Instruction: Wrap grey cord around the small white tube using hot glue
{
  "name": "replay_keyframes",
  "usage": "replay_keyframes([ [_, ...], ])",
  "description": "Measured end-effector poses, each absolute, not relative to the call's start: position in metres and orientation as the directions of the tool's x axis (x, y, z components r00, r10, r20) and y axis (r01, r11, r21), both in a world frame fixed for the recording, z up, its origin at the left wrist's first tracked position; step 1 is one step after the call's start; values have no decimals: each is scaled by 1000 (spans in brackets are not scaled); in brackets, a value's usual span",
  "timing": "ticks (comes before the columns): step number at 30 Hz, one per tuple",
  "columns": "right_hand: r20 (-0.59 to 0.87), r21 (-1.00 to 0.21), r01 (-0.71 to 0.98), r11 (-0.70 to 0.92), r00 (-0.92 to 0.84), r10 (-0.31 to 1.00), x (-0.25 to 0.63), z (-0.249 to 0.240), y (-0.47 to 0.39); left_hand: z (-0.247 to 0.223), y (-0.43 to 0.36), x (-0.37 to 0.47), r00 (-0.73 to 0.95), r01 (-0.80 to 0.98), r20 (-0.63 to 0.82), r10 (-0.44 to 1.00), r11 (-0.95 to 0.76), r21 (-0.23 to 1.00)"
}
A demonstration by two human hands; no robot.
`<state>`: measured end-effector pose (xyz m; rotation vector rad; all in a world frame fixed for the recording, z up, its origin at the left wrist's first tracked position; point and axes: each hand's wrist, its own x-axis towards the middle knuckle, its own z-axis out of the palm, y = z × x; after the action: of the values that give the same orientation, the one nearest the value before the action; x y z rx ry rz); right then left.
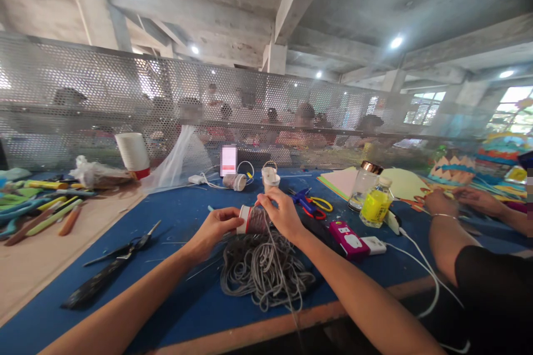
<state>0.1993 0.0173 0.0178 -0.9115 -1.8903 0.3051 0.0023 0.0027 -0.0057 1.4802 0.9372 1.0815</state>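
A white paper cup (pixel 244 219) with a red band lies on its side in the air, its body wrapped in greyish cord. My left hand (pixel 212 230) pinches the cup's white end between thumb and fingers. At the cup's other end, my right hand (pixel 283 213) is closed on the grey cord (pixel 267 225), pressing it near the wrapped part. A strand hangs from there, over a loose heap of grey cord (pixel 264 272) just below my hands. Behind them stands a small white cup with a handle (pixel 270 176), and a cord-wrapped cup (pixel 235 182) lies near a phone (pixel 229 161).
Black-handled scissors (pixel 112 266) lie left; blue and red scissors (pixel 306 202) lie right. A purple power bank (pixel 348 239), a yellow bottle (pixel 376 202) and a glass jar (pixel 361 186) stand right. A co-worker's hands (pixel 443 202) are farther right. Stacked paper cups (pixel 132 152) stand back left.
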Motion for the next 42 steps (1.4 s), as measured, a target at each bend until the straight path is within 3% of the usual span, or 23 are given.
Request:
replay_keyframes([
  [8,674,-629,445,637,-97,733,202,8,29,-6,6,0,256,19,209,944,-221,975],
  [15,404,-806,395,441,-179,897,204,0,35,-3,6,-2,209,65,288,935,-307,949],
  [28,404,-830,312,462,-235,884,202,-7,40,-4,7,-1,157,8,272,949,-276,961],
  [34,285,-865,371,338,-191,939,204,-12,41,-7,10,-3,91,-42,284,955,-281,959],
  [38,242,-861,379,340,-283,928,205,-11,39,-9,14,-5,8,-88,287,958,-285,954],
  [42,264,-889,250,384,-407,875,205,-5,31,-11,17,-6,-35,-160,266,963,-268,950],
])
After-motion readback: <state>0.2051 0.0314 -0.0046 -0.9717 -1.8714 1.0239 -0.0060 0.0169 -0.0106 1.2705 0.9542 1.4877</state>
